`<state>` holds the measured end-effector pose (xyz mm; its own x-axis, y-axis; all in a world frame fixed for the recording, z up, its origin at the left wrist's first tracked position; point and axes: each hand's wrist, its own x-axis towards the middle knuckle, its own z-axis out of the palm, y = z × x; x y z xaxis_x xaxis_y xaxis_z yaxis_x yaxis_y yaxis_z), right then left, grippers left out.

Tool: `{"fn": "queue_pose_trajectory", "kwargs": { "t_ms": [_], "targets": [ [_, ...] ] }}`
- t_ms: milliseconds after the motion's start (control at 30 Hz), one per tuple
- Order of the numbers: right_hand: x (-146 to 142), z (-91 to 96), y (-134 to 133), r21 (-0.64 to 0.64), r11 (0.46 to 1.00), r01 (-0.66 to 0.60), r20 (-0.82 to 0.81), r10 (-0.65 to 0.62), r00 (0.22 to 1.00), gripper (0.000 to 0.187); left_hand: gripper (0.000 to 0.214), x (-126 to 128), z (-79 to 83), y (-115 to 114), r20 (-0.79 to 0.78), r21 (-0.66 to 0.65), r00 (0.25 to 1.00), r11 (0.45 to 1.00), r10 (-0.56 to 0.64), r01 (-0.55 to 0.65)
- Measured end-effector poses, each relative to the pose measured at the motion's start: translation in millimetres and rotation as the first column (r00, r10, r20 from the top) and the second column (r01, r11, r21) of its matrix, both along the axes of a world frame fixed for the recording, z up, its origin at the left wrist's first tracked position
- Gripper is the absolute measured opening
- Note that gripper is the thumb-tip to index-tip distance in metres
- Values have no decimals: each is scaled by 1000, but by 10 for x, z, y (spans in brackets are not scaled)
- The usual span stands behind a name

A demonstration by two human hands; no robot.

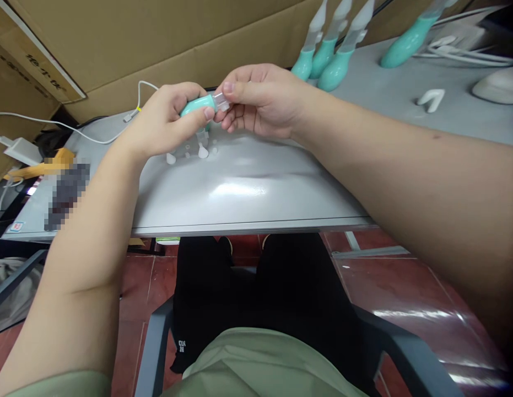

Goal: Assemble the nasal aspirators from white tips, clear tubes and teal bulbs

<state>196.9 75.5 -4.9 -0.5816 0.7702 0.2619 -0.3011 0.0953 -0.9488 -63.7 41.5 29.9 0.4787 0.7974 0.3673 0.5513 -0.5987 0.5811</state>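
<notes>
My left hand (167, 118) is closed round the teal bulb of a nasal aspirator (199, 105), thumb along its side. Its clear tube (220, 101) points right, to where my right hand (262, 99) pinches the end between thumb and fingers. Whether a tip sits inside the right fingers is hidden. Below the hands on the desk lie a clear part with a white tip (203, 150), another white tip (171, 159) and a few small clear pieces (187, 149), partly covered by my left hand.
Several finished-looking teal aspirators with white tips (333, 65) stand at the back, and another (410, 41) lies farther right. A white bent piece (431, 100) and a white mouse (499, 86) are on the grey desk (256, 204). Cardboard (157, 38) walls the back; a white cable (86, 137) runs left.
</notes>
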Motion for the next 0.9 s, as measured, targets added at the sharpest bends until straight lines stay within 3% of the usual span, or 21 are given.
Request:
{"fn": "queue_pose_trajectory", "kwargs": {
  "t_ms": [233,467,667,800,900],
  "targets": [
    [68,-55,119,-42,994,-105,-22,104,994,37,53,13,-35,31,72,-55,996,997,-51,55],
    [34,2,54,-70,993,-91,-31,89,996,38,53,64,12,-66,152,-110,986,991,-63,80],
    [66,155,1,-133,984,119,-132,-136,982,56,54,-68,-21,32,279,-85,951,983,-135,165],
    [56,80,107,-138,961,241,-137,-260,956,52,57,-36,-16,71,297,27,953,998,-58,52],
    [19,34,167,-127,910,395,-118,-409,905,43,67,103,89,13,251,42,967,999,-38,29]
  ]
}}
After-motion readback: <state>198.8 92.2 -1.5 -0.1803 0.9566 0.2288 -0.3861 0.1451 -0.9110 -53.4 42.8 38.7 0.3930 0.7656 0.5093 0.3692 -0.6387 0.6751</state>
